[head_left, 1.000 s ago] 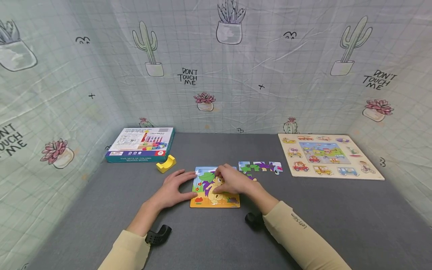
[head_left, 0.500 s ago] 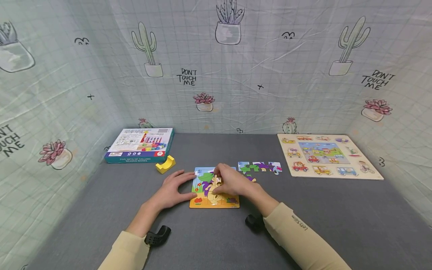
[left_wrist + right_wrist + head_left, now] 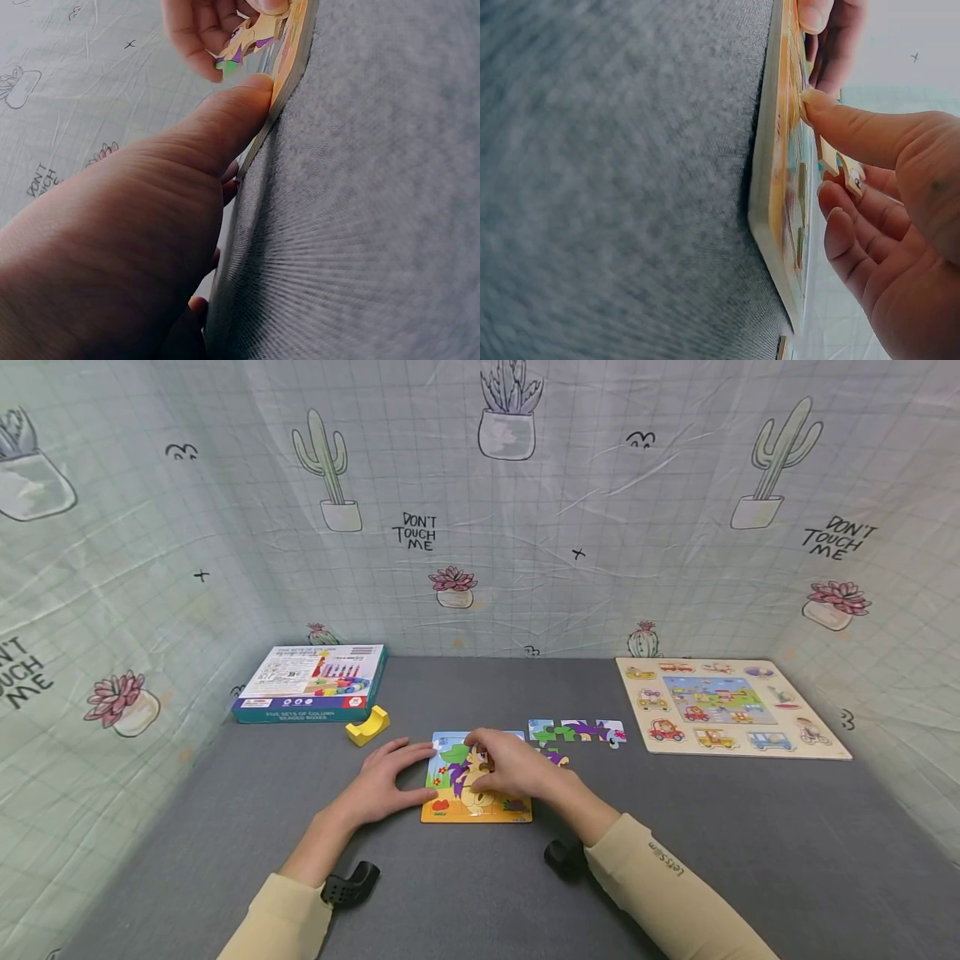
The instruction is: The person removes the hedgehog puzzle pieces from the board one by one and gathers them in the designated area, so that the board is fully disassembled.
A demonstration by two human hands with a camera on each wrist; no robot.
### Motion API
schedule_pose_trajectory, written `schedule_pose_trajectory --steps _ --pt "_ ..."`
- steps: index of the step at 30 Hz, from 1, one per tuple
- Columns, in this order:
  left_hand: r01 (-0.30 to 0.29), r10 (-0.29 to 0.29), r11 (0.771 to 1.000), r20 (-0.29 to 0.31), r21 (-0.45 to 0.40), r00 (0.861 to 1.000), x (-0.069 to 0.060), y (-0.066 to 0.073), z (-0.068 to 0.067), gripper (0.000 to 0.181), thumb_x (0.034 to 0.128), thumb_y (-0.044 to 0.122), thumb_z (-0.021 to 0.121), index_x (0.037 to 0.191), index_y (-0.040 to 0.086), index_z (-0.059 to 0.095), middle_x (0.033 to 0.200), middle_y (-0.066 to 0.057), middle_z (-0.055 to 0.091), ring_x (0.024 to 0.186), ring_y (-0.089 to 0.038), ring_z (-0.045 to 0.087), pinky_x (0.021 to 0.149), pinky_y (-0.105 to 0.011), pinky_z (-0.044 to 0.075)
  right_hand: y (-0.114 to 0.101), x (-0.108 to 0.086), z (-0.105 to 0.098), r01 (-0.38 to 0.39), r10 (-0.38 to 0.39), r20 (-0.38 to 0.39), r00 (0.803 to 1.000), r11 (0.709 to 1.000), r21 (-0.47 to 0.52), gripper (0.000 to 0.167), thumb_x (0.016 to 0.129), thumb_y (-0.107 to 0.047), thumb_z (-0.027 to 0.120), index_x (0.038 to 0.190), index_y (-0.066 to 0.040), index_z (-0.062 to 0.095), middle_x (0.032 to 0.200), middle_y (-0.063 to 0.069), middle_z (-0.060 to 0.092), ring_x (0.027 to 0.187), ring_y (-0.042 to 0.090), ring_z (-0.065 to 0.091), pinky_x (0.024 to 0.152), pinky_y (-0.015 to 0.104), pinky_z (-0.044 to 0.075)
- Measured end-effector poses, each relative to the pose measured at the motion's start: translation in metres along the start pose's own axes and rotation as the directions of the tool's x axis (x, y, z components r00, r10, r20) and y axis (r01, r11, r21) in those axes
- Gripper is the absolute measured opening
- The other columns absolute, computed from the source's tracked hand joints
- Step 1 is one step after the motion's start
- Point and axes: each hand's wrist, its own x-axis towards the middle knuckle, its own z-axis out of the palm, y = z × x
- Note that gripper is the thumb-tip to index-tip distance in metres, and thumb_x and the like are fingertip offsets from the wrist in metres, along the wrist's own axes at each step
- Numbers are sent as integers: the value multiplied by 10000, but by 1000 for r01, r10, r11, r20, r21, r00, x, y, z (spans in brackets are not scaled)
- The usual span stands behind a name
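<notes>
In the head view, a jigsaw board (image 3: pixel 476 817) with a yellow and purple cartoon animal lies on the grey table. My left hand (image 3: pixel 384 787) is spread at the board's left side, its thumb resting on the near left edge. Over the middle of the board, my right hand (image 3: pixel 513 766) pinches a jigsaw piece between thumb and fingers. The left wrist view shows that piece (image 3: pixel 251 39), yellow with purple and green, tilted up off the board. In the right wrist view the piece (image 3: pixel 853 176) is partly hidden by the fingers. My right hand covers the board's right part.
Several loose jigsaw pieces (image 3: pixel 577 732) lie beyond the board's right corner. A curved yellow block (image 3: pixel 368 727) sits near a teal-edged box (image 3: pixel 311 685) at the back left. A wooden vehicle puzzle board (image 3: pixel 637 710) lies at the back right. A patterned cloth (image 3: pixel 525 568) surrounds the table.
The fingertips of my right hand have shifted a little left over the board, with the pinched piece. My left hand has stayed in place.
</notes>
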Motion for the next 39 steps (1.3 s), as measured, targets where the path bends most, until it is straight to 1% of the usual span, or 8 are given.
schedule_pose_trajectory --steps 9,13,16,21,27,30,33,39 --pt "2 -2 1000 -2 0 1000 0 0 0 662 888 464 753 1449 165 569 1494 -90 511 1453 -418 266 1110 -704 168 1 -1 0 52 -48 -70 996 997 61 355 960 -144 717 1283 -72 589 1042 15 624 895 174 563 824 364 501" --pt "7 -7 1000 3 -5 1000 0 1 -1 663 887 458 758 1450 161 569 1493 -90 511 1455 -416 263 1112 -704 162 1 -3 -1 79 -70 -93 993 992 98 293 974 -118 693 1250 -77 601 1010 -11 623 872 156 557 802 336 494" --pt "4 -4 1000 3 0 1000 0 1 -1 664 888 456 758 1448 154 569 1490 -98 513 1452 -419 267 1109 -707 166 1 -4 -3 107 -91 -110 990 983 150 261 975 -89 683 1223 -64 607 979 -22 625 835 155 555 763 320 490" --pt "4 -4 1000 1 5 1000 1 2 -1 668 881 448 765 1448 153 570 1488 -93 516 1455 -408 267 1117 -693 169 4 -4 -7 129 -104 -122 987 968 217 253 973 -90 686 1211 -54 608 952 -28 634 779 154 563 702 306 481" --pt "12 -12 1000 3 9 1000 2 3 -1 664 879 455 765 1442 156 577 1485 -102 517 1451 -413 270 1116 -692 176 11 -9 -17 126 -96 -124 988 956 266 262 975 -87 682 1223 -56 603 965 -17 638 808 166 583 710 322 486" --pt "11 -11 1000 8 9 1000 1 2 -2 670 881 461 761 1444 151 573 1486 -107 515 1449 -421 266 1114 -697 172 15 -13 -23 121 -88 -127 988 952 280 276 980 -75 671 1242 -30 595 979 -1 639 822 182 583 714 331 489" --pt "12 -12 1000 14 3 1000 1 2 -2 678 876 456 765 1449 152 568 1490 -96 513 1455 -414 258 1120 -691 164 21 -17 -29 107 -71 -134 988 953 283 272 979 -69 671 1238 -35 597 977 3 642 814 185 581 713 331 491" --pt "12 -12 1000 9 2 1000 -1 1 -1 683 876 460 764 1454 156 564 1496 -99 505 1457 -409 257 1120 -689 167 38 -26 -40 72 -32 -153 988 961 266 289 967 -79 691 1239 -23 607 957 9 639 798 201 570 702 349 478"
